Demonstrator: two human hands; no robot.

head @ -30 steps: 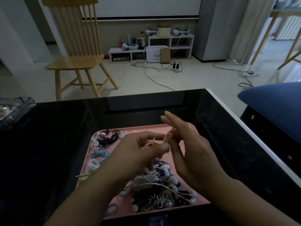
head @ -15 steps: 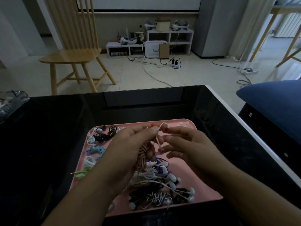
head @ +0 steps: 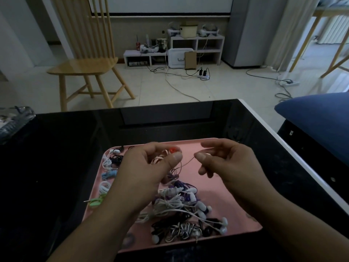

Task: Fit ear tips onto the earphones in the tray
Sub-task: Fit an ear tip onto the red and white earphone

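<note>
- The left hand [head: 151, 167] has its fingers curled round a small coil of pale pink cable, with the thumb pressed up against a small red ear tip [head: 173, 149] at the fingertips.
- The right hand [head: 224, 163] pinches the thin pink cord [head: 187, 161] between thumb and forefinger; its other fingers are loosely bent and hold nothing that can be made out.
- That cord runs from one hand to the other, slightly slack, above the far half of the tray.
- Both hands hover over the pink tray [head: 226, 197], which lies on the glossy black table [head: 62, 157].
- A tangled heap of earphones [head: 181, 210] in white, purple, black and striped cables fills the near middle of the tray, under and between the wrists.
- Along the tray's left edge lie separate small bundles: white, black, blue, white again, and a green one [head: 97, 200] whose plug pokes over the rim.
- Beyond the table stand a wooden chair [head: 83, 59] on the tiled floor and a low white shelf [head: 188, 50] against the wall, with cables trailing from it.
- A blue cushion [head: 317, 118] sits to the right of the table.
</note>
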